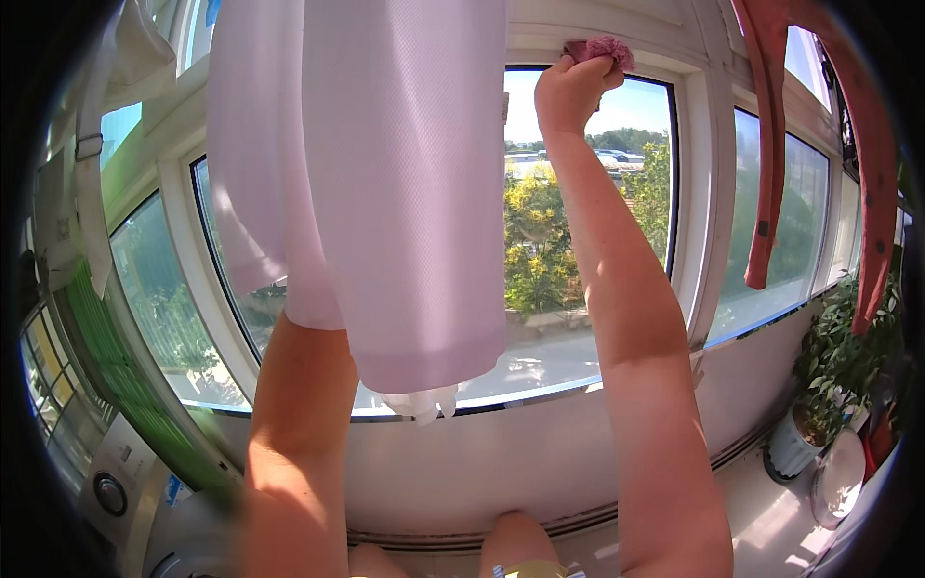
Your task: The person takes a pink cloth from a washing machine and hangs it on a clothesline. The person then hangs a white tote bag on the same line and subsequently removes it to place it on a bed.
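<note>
My right hand (pixel 574 92) is raised at the top of the window frame, its fingers closed around a crumpled pink cloth (pixel 608 52). The cloth touches the white frame (pixel 643 43) above the glass pane (pixel 535 217). My left forearm goes up behind a hanging pale lilac garment (pixel 412 217), which hides my left hand. Beneath the garment's hem, a bit of white fabric or plastic (pixel 426 403) shows near the sill.
Red garments (pixel 769 180) hang at the right, above a potted plant (pixel 831 361) and a round white object (pixel 840 477). At the left are a white strap (pixel 90 195), a green ribbed panel (pixel 130 368) and a white appliance with a round dial (pixel 110 493).
</note>
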Demonstrator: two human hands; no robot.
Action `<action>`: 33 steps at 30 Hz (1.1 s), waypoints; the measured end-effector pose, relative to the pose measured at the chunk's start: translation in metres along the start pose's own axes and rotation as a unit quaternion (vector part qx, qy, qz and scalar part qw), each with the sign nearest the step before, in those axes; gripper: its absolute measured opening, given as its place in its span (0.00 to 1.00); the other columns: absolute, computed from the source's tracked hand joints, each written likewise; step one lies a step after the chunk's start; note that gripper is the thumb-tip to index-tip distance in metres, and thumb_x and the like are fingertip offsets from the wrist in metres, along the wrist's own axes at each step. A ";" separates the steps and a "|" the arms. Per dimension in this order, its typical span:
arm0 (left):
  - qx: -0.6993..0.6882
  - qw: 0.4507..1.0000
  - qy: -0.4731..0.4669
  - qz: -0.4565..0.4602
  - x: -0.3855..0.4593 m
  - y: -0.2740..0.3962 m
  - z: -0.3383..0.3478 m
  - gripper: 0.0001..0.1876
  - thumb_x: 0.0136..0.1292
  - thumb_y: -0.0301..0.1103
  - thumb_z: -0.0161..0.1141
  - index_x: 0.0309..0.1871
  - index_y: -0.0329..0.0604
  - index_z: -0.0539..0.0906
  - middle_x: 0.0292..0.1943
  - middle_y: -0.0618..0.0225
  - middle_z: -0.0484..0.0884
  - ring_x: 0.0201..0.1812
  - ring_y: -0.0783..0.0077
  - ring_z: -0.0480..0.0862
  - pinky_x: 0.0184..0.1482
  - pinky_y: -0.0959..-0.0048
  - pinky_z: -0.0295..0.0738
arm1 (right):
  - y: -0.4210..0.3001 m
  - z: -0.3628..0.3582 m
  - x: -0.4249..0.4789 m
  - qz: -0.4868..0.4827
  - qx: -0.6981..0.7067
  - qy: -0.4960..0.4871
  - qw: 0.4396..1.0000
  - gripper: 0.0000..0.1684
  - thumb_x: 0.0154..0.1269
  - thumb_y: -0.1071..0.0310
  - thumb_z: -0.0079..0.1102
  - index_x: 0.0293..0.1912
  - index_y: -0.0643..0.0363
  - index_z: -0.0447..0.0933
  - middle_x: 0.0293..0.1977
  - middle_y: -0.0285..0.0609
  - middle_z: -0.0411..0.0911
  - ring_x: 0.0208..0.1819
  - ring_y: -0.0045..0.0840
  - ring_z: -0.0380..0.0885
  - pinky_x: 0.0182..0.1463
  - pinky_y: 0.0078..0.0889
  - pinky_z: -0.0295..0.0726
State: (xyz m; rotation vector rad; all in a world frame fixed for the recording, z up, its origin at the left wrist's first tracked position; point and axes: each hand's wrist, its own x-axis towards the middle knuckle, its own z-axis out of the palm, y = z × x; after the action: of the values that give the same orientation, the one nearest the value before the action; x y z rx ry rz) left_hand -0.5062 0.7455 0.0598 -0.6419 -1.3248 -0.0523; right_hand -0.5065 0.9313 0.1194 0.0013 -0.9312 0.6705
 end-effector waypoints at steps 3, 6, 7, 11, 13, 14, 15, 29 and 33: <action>0.000 1.000 0.009 0.013 0.016 0.015 0.012 0.39 0.58 0.16 0.53 0.75 0.48 0.59 0.75 0.58 0.59 0.76 0.53 0.58 0.73 0.57 0.61 | 0.020 -0.009 -0.027 -0.252 -0.114 -0.068 0.959 0.14 0.64 0.74 0.59 0.49 0.62 0.71 0.56 0.57 0.61 0.57 0.52 0.71 0.61 0.49 0.71; 0.019 1.000 0.005 0.023 0.029 0.007 -0.004 0.39 0.59 0.17 0.52 0.75 0.49 0.59 0.75 0.59 0.60 0.76 0.53 0.58 0.73 0.57 0.61 | 0.033 -0.026 0.013 -0.300 -0.112 -0.061 0.945 0.11 0.60 0.65 0.67 0.44 0.50 0.81 0.45 0.37 0.74 0.50 0.38 0.76 0.58 0.42 0.74; 0.003 1.000 -0.002 0.015 0.030 0.009 -0.006 0.39 0.59 0.17 0.52 0.75 0.50 0.58 0.75 0.59 0.61 0.76 0.54 0.58 0.73 0.57 0.61 | 0.041 -0.035 0.029 -0.312 -0.128 -0.070 0.939 0.10 0.59 0.63 0.68 0.42 0.48 0.82 0.43 0.33 0.77 0.48 0.36 0.77 0.56 0.40 0.76; -0.059 0.998 -0.009 -0.017 0.028 0.029 0.002 0.44 0.53 0.08 0.48 0.75 0.52 0.60 0.78 0.63 0.54 0.78 0.56 0.53 0.75 0.53 0.57 | 0.083 -0.062 0.066 -0.317 -0.144 -0.030 0.937 0.10 0.65 0.62 0.62 0.44 0.50 0.82 0.45 0.35 0.80 0.42 0.38 0.82 0.43 0.38 0.83; -0.024 1.000 0.019 -0.009 0.027 0.027 0.002 0.40 0.54 0.10 0.51 0.73 0.50 0.65 0.77 0.64 0.56 0.77 0.57 0.56 0.75 0.53 0.57 | 0.094 -0.065 0.079 -0.306 -0.140 0.002 0.942 0.09 0.65 0.63 0.61 0.43 0.52 0.82 0.45 0.37 0.81 0.42 0.39 0.82 0.44 0.39 0.83; -0.019 0.999 0.030 -0.011 0.024 0.030 0.008 0.40 0.54 0.10 0.51 0.72 0.50 0.65 0.77 0.64 0.56 0.77 0.57 0.56 0.75 0.53 0.57 | 0.098 -0.067 0.080 -0.297 -0.131 -0.001 0.946 0.09 0.64 0.63 0.62 0.43 0.54 0.83 0.45 0.39 0.81 0.42 0.39 0.82 0.45 0.39 0.82; -0.019 0.999 0.034 -0.010 0.019 0.029 0.011 0.39 0.54 0.10 0.51 0.72 0.49 0.65 0.77 0.64 0.57 0.77 0.57 0.56 0.75 0.53 0.57 | 0.101 -0.068 0.079 -0.287 -0.123 -0.004 0.950 0.10 0.64 0.63 0.62 0.42 0.56 0.83 0.44 0.41 0.82 0.41 0.40 0.83 0.45 0.39 0.82; -0.129 0.989 0.060 0.043 0.011 0.042 -0.018 0.32 0.57 0.15 0.55 0.68 0.46 0.71 0.75 0.62 0.60 0.76 0.57 0.59 0.75 0.54 0.58 | 0.040 -0.011 0.019 -0.165 0.120 -0.071 0.976 0.08 0.66 0.65 0.62 0.41 0.58 0.80 0.41 0.41 0.77 0.41 0.31 0.80 0.45 0.36 0.79; -0.186 0.977 0.048 0.093 0.005 0.067 -0.027 0.31 0.57 0.17 0.56 0.66 0.45 0.72 0.74 0.62 0.61 0.75 0.56 0.60 0.75 0.55 0.58 | 0.027 -0.071 0.019 -0.048 0.174 -0.211 0.961 0.12 0.69 0.64 0.61 0.47 0.59 0.80 0.43 0.38 0.80 0.39 0.20 0.78 0.42 0.25 0.76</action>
State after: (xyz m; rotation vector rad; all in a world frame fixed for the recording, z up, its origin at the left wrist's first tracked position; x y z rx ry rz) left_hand -0.4546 0.7903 0.0345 -1.0677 -1.1650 -0.1798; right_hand -0.4606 0.9827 0.0822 0.5182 -1.2003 0.7509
